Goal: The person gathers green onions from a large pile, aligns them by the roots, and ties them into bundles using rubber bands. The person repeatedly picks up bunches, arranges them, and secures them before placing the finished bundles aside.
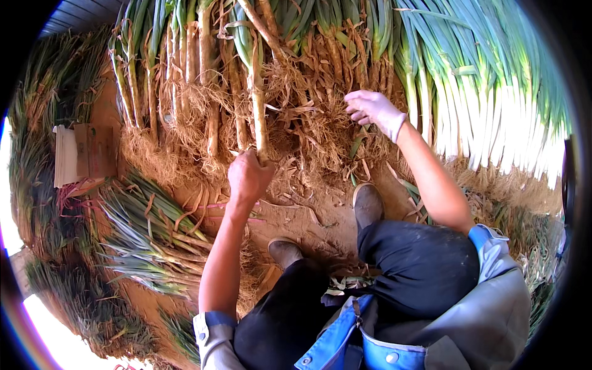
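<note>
My bare left hand [250,176] is closed around the root end of a long green onion stalk [257,99]. The stalk stands almost straight up in the view, its green leaves towards the top. My right hand [375,111], in a pale glove, hovers over dry roots and husks with its fingers half curled and apart; nothing shows in it. Around both hands are unpeeled onions with brown skins and tangled roots [323,120]. To the right of my gloved hand stands a dense row of cleaned onions [490,111] with white shanks.
Loose onions [171,245] lie on the dirt floor [296,208] at my left. A cardboard box [95,150] sits farther left, near pink twine [76,199]. Dark heaps of onions [51,129] line the left edge. My shoes [368,203] rest amid scattered husks.
</note>
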A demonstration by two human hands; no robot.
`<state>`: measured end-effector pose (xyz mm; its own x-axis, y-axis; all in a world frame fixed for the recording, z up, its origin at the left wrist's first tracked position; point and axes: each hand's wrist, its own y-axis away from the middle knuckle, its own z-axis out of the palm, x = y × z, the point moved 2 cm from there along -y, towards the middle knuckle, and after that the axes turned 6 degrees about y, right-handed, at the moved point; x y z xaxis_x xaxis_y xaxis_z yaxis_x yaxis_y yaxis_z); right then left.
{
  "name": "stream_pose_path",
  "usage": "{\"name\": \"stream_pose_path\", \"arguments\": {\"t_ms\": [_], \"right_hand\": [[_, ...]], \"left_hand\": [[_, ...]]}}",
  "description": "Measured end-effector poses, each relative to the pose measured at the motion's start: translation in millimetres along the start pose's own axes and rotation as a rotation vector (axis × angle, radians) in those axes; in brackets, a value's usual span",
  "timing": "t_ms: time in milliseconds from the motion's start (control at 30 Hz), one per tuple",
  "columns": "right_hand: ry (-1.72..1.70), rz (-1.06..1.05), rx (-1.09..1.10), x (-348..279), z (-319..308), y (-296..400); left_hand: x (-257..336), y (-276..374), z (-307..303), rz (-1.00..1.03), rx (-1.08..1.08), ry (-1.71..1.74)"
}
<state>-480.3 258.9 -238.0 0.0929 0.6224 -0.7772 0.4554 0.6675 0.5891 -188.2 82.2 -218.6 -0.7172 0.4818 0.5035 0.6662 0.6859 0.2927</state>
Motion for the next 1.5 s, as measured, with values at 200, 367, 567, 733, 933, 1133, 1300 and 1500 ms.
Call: {"name": "stream_pose_path", "arguments": {"t_ms": [200, 367, 567, 733, 933, 1133, 1300, 1500], "right_hand": [[-0.174, 0.044, 0.520, 61.8, -70.7, -5.4], [-0.016, 0.195, 0.606, 99.0, -89.7, -13.3], [0.705, 0.170, 0.702, 42.3, -50.9, -5.4], [0.852, 0.092, 0.537, 10.2, -12.4, -30.2], [1.036, 0.236, 0.454, 11.3, 9.6, -63.6], [0.730, 0.259, 0.465, 13.7, -17.7, -55.7], [0.099, 0.086, 0.390, 27.4, -40.5, -51.1], [-0.717, -0.119, -0.156, -5.7, -9.3, -6.7]], "left_hand": [[-80.4, 5.0, -54.8, 0.009, 0.276, -0.083], [-106.4, 8.0, -61.3, -0.040, 0.229, -0.116], [-63.4, 24.3, -41.1, -0.089, 0.142, 0.105], [-31.5, 35.3, -17.5, -0.007, 0.006, 0.132], [-1.7, 42.5, -4.3, 0.053, -0.115, 0.152], [13.2, 42.2, -5.1, 0.038, -0.159, 0.187], [16.4, 42.5, -7.7, -0.021, -0.177, 0.235], [32.0, 21.2, -17.2, 0.040, -0.153, 0.340]]}}
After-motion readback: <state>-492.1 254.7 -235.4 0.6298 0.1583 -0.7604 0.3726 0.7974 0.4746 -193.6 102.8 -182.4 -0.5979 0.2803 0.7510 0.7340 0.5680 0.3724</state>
